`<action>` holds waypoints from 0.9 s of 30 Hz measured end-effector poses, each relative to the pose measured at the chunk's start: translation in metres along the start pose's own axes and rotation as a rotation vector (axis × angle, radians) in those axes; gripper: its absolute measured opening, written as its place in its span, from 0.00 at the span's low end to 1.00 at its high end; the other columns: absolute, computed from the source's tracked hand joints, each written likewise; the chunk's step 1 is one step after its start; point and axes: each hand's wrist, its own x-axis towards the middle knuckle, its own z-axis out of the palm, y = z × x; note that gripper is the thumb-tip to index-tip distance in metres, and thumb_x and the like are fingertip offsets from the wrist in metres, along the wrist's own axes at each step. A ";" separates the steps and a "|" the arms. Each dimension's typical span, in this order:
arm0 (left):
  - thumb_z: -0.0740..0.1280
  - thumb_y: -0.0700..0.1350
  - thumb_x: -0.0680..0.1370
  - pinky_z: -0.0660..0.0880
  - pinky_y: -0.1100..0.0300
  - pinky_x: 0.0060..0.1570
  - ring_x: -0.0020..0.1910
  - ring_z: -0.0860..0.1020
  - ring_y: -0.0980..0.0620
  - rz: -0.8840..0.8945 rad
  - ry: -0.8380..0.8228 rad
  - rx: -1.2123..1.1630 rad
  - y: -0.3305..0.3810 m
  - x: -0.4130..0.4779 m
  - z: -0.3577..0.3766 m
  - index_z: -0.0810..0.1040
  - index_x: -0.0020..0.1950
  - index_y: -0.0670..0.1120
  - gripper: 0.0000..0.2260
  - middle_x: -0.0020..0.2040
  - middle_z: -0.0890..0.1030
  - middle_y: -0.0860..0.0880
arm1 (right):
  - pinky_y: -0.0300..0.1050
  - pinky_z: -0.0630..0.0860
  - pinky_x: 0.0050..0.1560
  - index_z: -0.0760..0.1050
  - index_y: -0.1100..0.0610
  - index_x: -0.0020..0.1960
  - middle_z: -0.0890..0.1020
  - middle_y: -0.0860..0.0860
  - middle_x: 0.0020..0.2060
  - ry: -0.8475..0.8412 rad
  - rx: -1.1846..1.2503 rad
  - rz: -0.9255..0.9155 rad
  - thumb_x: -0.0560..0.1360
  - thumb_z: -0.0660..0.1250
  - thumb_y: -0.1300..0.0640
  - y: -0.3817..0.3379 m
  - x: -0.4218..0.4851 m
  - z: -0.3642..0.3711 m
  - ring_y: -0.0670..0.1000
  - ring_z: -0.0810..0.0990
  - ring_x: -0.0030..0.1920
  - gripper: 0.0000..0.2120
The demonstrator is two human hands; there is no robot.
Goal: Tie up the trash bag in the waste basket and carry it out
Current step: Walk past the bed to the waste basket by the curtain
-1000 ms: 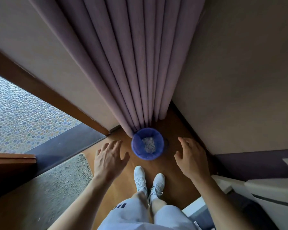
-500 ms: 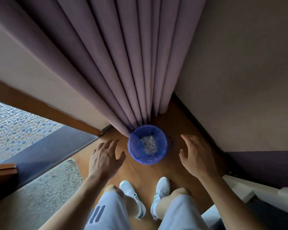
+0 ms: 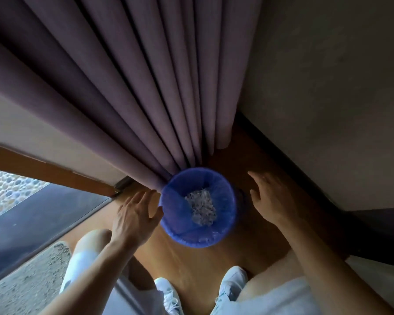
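Step in hand, by judgement: approach to the waste basket (image 3: 197, 235), ahead of any gathering or tying. Nothing tied, nothing lifted

Location of task item: blue trash bag (image 3: 175, 208) seated in the basket, mouth open and folded over the rim. Basket upright on the wooden floor (image 3: 168, 260) in a corner, far edge touching or just under the purple curtain (image 3: 127, 87), wall (image 3: 328, 87) to the right. Pale crumpled waste (image 3: 201, 206) visible low in the bag, well below the rim

Left hand (image 3: 132, 218): fingers (image 3: 143, 196) spread apart, palm turned toward the basket, thumb tip just beside the left side of the rim. Contact with the bag film not confirmable; appears at or just short of touching. Nothing held

Right hand (image 3: 271, 201): fingers (image 3: 255, 178) extended and loosely apart, near the right side of the basket but clear of it, with floor visible between. Nothing held

Posture: knees bent, white shoes (image 3: 171, 296) planted just short of the basket

Requirement for next move, by judgement: both hands onto the folded-over edge at opposite sides, film pinched and peeled up off the rim, then drawn to the centre for a knot. Thin film, likely to slip or tear under a hard pull. Curtain hem close enough to be caught with the bag at the far side; worth keeping clear
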 end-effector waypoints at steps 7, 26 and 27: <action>0.57 0.63 0.72 0.77 0.47 0.47 0.53 0.80 0.36 -0.058 0.103 -0.085 -0.031 0.048 0.107 0.76 0.65 0.48 0.28 0.55 0.83 0.43 | 0.55 0.71 0.69 0.58 0.43 0.78 0.64 0.51 0.77 -0.206 -0.026 0.014 0.79 0.67 0.52 0.039 0.058 0.077 0.56 0.66 0.76 0.31; 0.59 0.67 0.74 0.77 0.51 0.45 0.51 0.82 0.45 -0.170 0.134 -0.420 -0.053 0.051 0.135 0.74 0.66 0.55 0.26 0.54 0.84 0.48 | 0.55 0.77 0.47 0.78 0.58 0.40 0.76 0.53 0.30 0.021 0.837 0.190 0.81 0.64 0.56 0.031 0.059 0.088 0.56 0.78 0.36 0.12; 0.61 0.64 0.77 0.76 0.52 0.45 0.51 0.82 0.45 -0.175 0.137 -0.426 -0.052 0.051 0.133 0.74 0.67 0.55 0.23 0.55 0.84 0.47 | 0.56 0.78 0.50 0.78 0.58 0.41 0.77 0.53 0.30 0.029 0.840 0.152 0.81 0.64 0.56 0.024 0.052 0.083 0.55 0.79 0.37 0.12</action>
